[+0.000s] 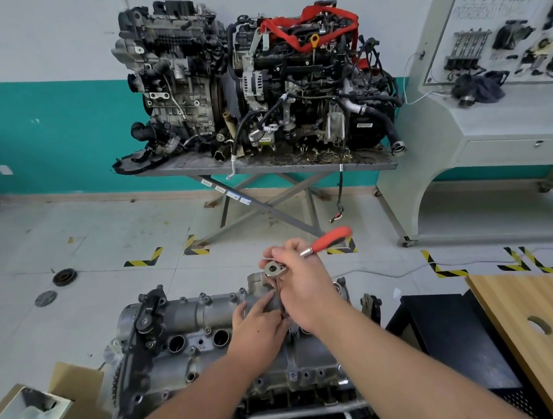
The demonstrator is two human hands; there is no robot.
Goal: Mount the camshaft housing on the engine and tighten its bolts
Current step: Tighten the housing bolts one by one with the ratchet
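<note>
The grey camshaft housing (184, 313) lies on top of the engine (168, 375) in the lower middle, with bolt heads along its far edge and open round plug holes in front. My right hand (299, 281) grips a ratchet wrench by its head (273, 269); the red handle (332, 236) sticks up to the right. A dark extension drops from the ratchet head to the housing, its lower end hidden behind my fingers. My left hand (259, 328) rests on the housing and pinches the extension low down.
A wooden board with a hole (537, 323) lies at the right over a black crate (448, 338). Cardboard boxes (55, 410) sit at lower left. Two engines stand on a scissor table (266, 168) behind. Two discs (64, 277) lie on the floor.
</note>
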